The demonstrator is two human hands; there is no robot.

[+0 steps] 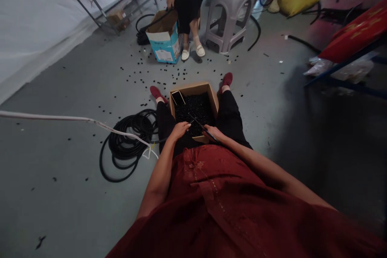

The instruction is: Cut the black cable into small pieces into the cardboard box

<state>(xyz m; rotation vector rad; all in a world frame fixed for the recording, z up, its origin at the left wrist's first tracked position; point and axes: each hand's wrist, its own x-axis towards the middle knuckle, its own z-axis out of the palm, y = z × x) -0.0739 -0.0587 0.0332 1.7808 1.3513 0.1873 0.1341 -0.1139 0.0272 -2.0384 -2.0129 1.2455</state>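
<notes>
Head camera view: two hands work close together above the near part of an open cardboard box (198, 88), which stands on the floor (75, 80) between the wearer's legs and holds a mass of small black pieces (198, 105). Black tubing (163, 140) leads from a loose coil (121, 145) on the floor, left of the box, across the left thigh toward the left hand (181, 128). That hand is closed, pinching what appears to be the tubing's end over the box's near left corner. The right hand (213, 132), at the near right corner, is curled around a slim dark tool (199, 123) that slants over the pieces, its tip just beyond the left fingers.

Dark against dark, the tool's exact kind is hard to make out, as is whether it touches the tubing. The left forearm hides a stretch of the tubing, and the hands cover parts of the box's near edge. A flat black rectangle (178, 98) with a pale rim leans at the far left corner. Beyond, a co-worker (187, 0), cut off by the frame, sits behind a blue carton (165, 48).
</notes>
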